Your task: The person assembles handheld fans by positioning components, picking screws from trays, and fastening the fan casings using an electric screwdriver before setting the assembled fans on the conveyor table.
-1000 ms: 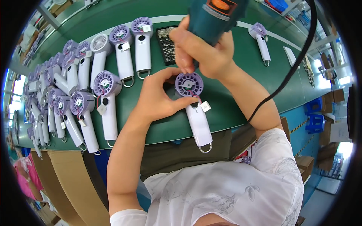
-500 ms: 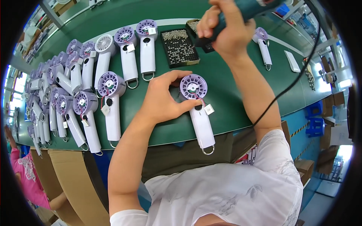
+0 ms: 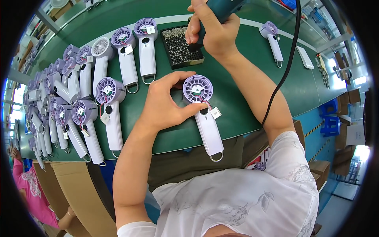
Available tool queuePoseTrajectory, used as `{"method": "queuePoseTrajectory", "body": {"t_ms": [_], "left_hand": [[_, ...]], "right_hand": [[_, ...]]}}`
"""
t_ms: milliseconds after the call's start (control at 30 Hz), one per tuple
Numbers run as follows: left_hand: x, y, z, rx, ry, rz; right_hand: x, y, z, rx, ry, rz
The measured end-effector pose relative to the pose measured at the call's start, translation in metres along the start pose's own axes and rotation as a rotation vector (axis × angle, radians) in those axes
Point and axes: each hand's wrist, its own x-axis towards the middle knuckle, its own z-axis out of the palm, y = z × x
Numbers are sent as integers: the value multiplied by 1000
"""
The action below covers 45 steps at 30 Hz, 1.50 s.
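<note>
A handheld fan (image 3: 211, 136) with a purple round head and white handle lies in front of me, its loop toward my body. My left hand (image 3: 166, 102) grips it between thumb and fingers at the neck and head. Red wires and a small white connector (image 3: 215, 113) hang out beside the neck. My right hand (image 3: 219, 35) is closed round a teal power screwdriver (image 3: 222, 8), its dark nose pointing down over the right side of a black screw tray (image 3: 192, 62). Small metal screws fill the tray's holes and pile up at its far end. The screwdriver's bit is hidden.
Several more fans (image 3: 114, 124) crowd the green table's left side. One fan (image 3: 275, 49) and a white handle piece (image 3: 304, 58) lie at the right. The screwdriver's black cord (image 3: 282, 81) hangs across my right forearm. A person in pink (image 3: 35, 193) is at the lower left.
My right hand has brought the screwdriver left, its nose now over the screw tray. The view has shifted slightly; my left hand keeps its grip on the fan.
</note>
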Motion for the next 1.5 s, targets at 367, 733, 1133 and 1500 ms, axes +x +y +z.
{"method": "queuePoseTrajectory", "body": {"t_ms": [367, 733, 1133, 1500], "left_hand": [[0, 1, 0, -7, -4, -2], [1, 1, -2, 7, -4, 11], [-2, 0, -1, -1, 4, 0], [0, 4, 0, -30, -10, -31]], "right_hand": [[-2, -2, 0, -39, 11, 26], [0, 6, -5, -113, -100, -11], [0, -36, 8, 30, 6, -30], [-49, -107, 12, 205, -29, 188]]}}
